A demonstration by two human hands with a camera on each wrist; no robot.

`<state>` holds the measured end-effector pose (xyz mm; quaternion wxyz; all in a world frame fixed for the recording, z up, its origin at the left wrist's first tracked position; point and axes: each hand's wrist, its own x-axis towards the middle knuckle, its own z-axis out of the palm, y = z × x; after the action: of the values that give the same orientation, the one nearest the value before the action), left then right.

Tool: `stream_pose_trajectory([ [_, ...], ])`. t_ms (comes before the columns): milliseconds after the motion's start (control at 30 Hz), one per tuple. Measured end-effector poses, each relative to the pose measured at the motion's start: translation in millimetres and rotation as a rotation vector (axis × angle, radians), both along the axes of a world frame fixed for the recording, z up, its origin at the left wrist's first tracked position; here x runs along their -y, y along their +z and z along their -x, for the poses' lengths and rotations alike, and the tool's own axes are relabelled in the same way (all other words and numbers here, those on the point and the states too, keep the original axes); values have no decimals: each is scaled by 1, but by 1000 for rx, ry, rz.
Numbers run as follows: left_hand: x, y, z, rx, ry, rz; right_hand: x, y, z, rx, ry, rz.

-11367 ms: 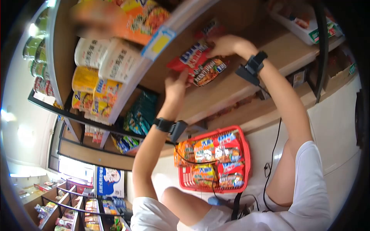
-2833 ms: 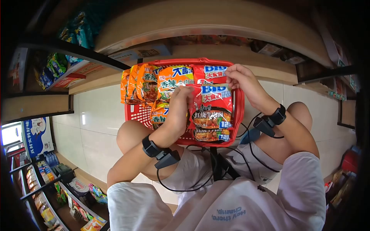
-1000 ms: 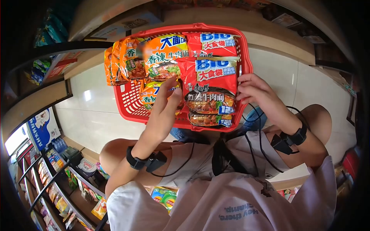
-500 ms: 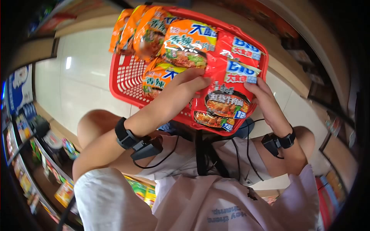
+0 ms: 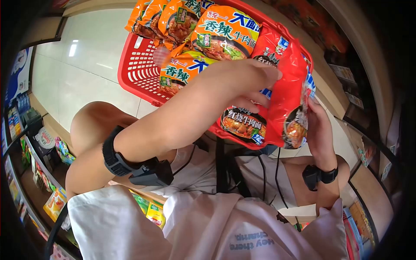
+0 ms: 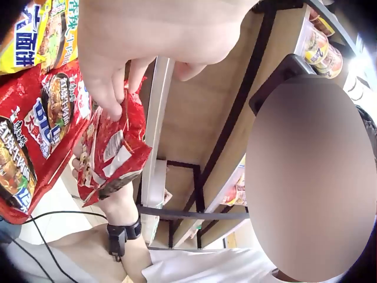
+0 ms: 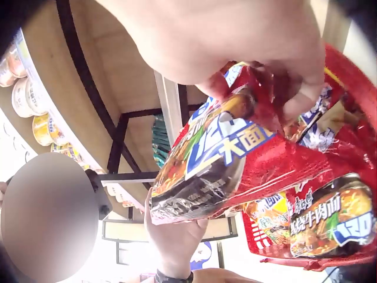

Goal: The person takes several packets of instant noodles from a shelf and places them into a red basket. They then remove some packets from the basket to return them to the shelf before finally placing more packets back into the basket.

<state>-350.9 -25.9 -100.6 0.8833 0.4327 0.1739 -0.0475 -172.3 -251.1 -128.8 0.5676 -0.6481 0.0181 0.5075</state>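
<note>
A red instant noodle packet [image 5: 288, 95] stands tilted on edge over the right side of the red basket [image 5: 141, 71]. My left hand [image 5: 249, 82] holds its left edge, fingers bent against the wrapper. On the far side, my right hand [image 5: 320, 125] grips the packet, and in the right wrist view that hand [image 7: 235, 41] pinches a crumpled corner. The back seam of the packet [image 6: 118, 144] shows in the left wrist view. Beneath it lie other red noodle packets [image 5: 242, 123]. Orange noodle packets [image 5: 225, 34] fill the basket's far and middle part, partly hidden by my left forearm.
Wooden shelves [image 5: 333, 86] run along the far and right side. More shelves with snacks [image 5: 52, 173] stand at the lower left. Pale floor tiles [image 5: 86, 65] lie left of the basket. Black cables [image 5: 281, 182] hang near my knees.
The upper red packet lay flat in the basket and is now lifted on edge between both hands. Earlier, red packets were handled at the shelf. The basket appears farther up in the head view.
</note>
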Motion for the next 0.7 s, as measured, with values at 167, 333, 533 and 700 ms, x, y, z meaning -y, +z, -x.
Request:
stream_pose_trajectory([
  [167,12,-4,15,-203,-38,-39,16,-13,11,73,137,47],
  [333,25,-12,29,-473,-47,-68,15,-27,27,147,171,100],
  [533,37,-37,39,-533,-13,-207,11,-38,27,147,275,125],
  [700,40,-45,28,-588,43,-203,10,-32,16,175,384,241],
])
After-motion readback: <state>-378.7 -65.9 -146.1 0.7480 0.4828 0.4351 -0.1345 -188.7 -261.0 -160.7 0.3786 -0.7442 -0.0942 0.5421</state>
